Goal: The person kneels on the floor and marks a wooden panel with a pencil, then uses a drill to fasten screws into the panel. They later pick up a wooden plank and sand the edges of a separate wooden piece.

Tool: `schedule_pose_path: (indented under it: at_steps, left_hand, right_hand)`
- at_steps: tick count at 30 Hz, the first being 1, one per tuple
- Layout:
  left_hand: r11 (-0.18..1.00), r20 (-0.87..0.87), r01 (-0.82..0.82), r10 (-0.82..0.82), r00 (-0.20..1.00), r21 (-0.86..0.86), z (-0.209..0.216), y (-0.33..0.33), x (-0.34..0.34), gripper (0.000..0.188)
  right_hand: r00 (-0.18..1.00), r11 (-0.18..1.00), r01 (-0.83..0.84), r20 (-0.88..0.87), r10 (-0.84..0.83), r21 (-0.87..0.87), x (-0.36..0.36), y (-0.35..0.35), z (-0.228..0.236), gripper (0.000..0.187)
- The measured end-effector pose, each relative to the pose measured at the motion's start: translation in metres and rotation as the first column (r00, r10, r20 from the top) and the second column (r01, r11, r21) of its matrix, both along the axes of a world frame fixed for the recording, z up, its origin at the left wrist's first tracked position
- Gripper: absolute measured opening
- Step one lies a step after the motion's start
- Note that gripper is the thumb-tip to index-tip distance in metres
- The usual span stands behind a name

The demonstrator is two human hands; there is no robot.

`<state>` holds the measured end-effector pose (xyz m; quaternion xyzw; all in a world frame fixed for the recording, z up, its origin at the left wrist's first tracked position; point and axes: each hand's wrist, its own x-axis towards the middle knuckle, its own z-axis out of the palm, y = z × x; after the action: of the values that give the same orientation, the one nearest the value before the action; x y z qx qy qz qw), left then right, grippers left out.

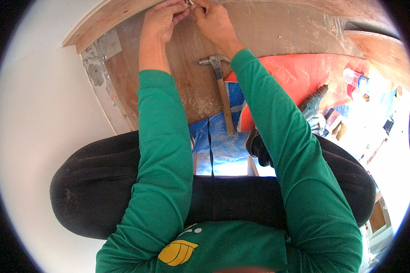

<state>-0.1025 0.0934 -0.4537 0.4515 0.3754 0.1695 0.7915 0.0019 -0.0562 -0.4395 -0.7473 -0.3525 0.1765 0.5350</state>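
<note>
Both my arms, in green sleeves, reach to the top edge of the view. There my left hand point(163, 20) and my right hand point(212, 23) meet, fingertips almost touching. Between them a small pale piece point(190, 2) shows, too small and too cut off by the frame to name. My right fingers are pinched at it; those of my left hand are bent together beside it. Below my right wrist, a claw hammer point(224, 98) with a wooden handle lies with its head on a brown wooden board point(187, 86) and its handle over blue sheeting.
A wooden strip point(93, 28) runs along the white wall point(45, 98) at the upper left. Right of the hammer spreads a red sheet point(291, 70), with a power drill point(312, 103) and a clear bottle point(356, 78) there. Blue sheeting point(223, 143) lies before my knees.
</note>
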Motion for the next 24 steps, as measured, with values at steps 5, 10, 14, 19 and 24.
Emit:
schedule_pose_path:
  at_steps: [5, 10, 14, 19, 24]
  left_hand:
    - [1.000, 0.044, 0.003, -0.001, 0.999, -0.031, -0.003, 0.001, -0.001, 0.026]
    - [1.000, 0.012, -0.019, 0.020, 1.000, -0.013, -0.007, 0.003, -0.001, 0.029]
    - [1.000, 0.024, -0.017, 0.018, 1.000, -0.024, -0.006, 0.002, -0.001, 0.032]
    - [0.999, 0.013, -0.032, 0.032, 0.999, -0.021, -0.005, 0.002, -0.002, 0.033]
    - [0.998, -0.010, -0.055, 0.055, 0.998, -0.027, -0.002, 0.003, -0.001, 0.033]
  right_hand:
    - [0.999, 1.000, 0.024, 0.029, -0.024, 0.000, 0.000, 0.000, 0.004, 0.028]
    - [0.998, 0.998, 0.056, -0.018, -0.055, 0.033, -0.001, -0.001, 0.001, 0.029]
    - [0.997, 0.996, 0.059, -0.050, -0.062, -0.063, 0.000, -0.002, 0.003, 0.029]
    - [0.999, 1.000, -0.014, 0.040, 0.015, -0.018, 0.005, -0.002, 0.007, 0.028]
    - [0.999, 0.980, -0.034, -0.011, 0.032, -0.198, 0.010, 0.000, 0.007, 0.030]
